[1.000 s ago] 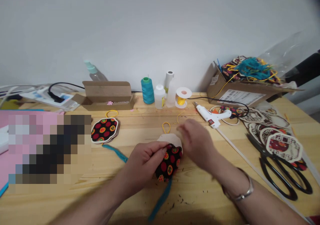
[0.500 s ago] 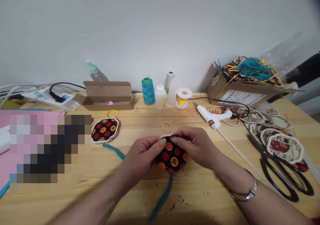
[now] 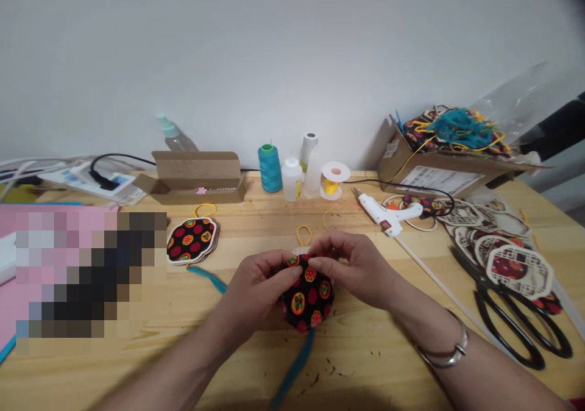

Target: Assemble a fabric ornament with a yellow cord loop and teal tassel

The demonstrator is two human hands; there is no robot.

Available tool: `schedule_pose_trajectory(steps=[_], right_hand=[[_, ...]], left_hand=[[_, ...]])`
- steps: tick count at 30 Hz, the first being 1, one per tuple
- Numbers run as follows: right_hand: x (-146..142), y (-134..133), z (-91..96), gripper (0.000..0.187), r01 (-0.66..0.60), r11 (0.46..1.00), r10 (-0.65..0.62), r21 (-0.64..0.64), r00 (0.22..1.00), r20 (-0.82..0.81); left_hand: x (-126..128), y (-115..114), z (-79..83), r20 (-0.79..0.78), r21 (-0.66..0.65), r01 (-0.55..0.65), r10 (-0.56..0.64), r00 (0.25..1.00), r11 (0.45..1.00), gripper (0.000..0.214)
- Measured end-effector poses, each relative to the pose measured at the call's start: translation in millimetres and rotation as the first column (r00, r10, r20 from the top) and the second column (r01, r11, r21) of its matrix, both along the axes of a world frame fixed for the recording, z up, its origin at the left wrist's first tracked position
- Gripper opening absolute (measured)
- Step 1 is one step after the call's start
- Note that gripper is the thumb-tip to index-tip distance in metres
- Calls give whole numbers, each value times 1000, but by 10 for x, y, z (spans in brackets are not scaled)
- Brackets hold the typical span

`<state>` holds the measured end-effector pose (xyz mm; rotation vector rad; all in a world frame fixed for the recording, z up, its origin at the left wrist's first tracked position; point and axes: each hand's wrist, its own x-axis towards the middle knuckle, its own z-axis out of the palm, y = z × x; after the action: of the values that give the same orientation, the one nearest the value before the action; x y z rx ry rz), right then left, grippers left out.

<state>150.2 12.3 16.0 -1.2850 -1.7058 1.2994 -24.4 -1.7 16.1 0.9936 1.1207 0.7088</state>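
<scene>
Between my two hands is a black fabric piece (image 3: 307, 304) printed with red and orange flower dots, in front of the middle of the table. My left hand (image 3: 265, 286) pinches its upper left edge with thumb and fingers. At its upper right edge, my right hand (image 3: 347, 269) grips it the same way. A pale backing edge (image 3: 300, 251) peeks out behind the fabric's top. Above it stands a yellow cord loop (image 3: 303, 235), and a teal tassel (image 3: 295, 365) hangs below toward me. The fingers behind the fabric are hidden.
To the left lies a stack of similar ornaments (image 3: 192, 240). A white glue gun (image 3: 388, 211), black scissors (image 3: 507, 313) and wooden cut-outs (image 3: 521, 269) are on the right. Behind stand a teal thread cone (image 3: 270, 170), a yellow cord spool (image 3: 333, 182) and a full cardboard box (image 3: 439, 173).
The patterned fabric has shifted down and a little left against the backing, and its dots sit differently. Both hands keep their grip in nearly the same place.
</scene>
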Motion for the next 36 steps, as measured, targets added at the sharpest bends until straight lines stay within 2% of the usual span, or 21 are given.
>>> schedule_pose_trajectory(steps=[4, 6, 7, 9, 11, 12, 14, 17, 23, 30, 33, 36], right_hand=[[-36, -15, -26, 12, 9, 1000, -9, -6, 1000, -28], [-39, -24, -35, 10, 27, 997, -28, 69, 1000, 4], [-36, -28, -37, 8, 45, 988, -52, 151, 998, 40], [-24, -35, -40, 6, 56, 920, -112, 389, 986, 123], [-11, -42, -44, 8, -5, 801, -140, 599, 971, 195], [-5, -46, -49, 9, -58, 746, -132, 663, 963, 233], [1, -53, -62, 12, -154, 667, -124, 729, 942, 313], [0, -63, -89, 15, -237, 614, -141, 753, 906, 400], [6, -64, -114, 15, -318, 619, -132, 718, 859, 494], [-27, -101, -111, 14, -430, 560, -172, 708, 775, 608], [-30, -86, -107, 15, -426, 559, -221, 711, 750, 623], [42, 6, -97, 18, -322, 570, -374, 756, 717, 588]], left_hand=[[5, -4, -12, 11, 14, -12, 11, 1000, 1000, 21], [2, -3, -27, 9, 15, 2, -2, 1000, 1000, 23], [0, -2, -36, 9, 13, 6, -6, 1000, 1000, 23], [-6, 1, -51, 20, 6, 1, -1, 1000, 1000, 22], [-8, 3, -63, 39, -7, -5, 5, 999, 1000, 21], [-7, 2, -65, 43, -9, -3, 4, 999, 1000, 21], [-2, 1, -63, 40, -4, 5, -5, 999, 1000, 20], [8, -1, -43, 19, 12, 21, -21, 1000, 1000, 21], [22, -5, -16, -86, 70, 49, -43, 995, 996, 20], [17, -36, -39, -154, 134, 93, -72, 985, 987, 21], [21, -32, -39, -105, 75, 80, -72, 992, 994, 19], [17, -24, -43, -8, -36, 40, -40, 999, 999, 18]])
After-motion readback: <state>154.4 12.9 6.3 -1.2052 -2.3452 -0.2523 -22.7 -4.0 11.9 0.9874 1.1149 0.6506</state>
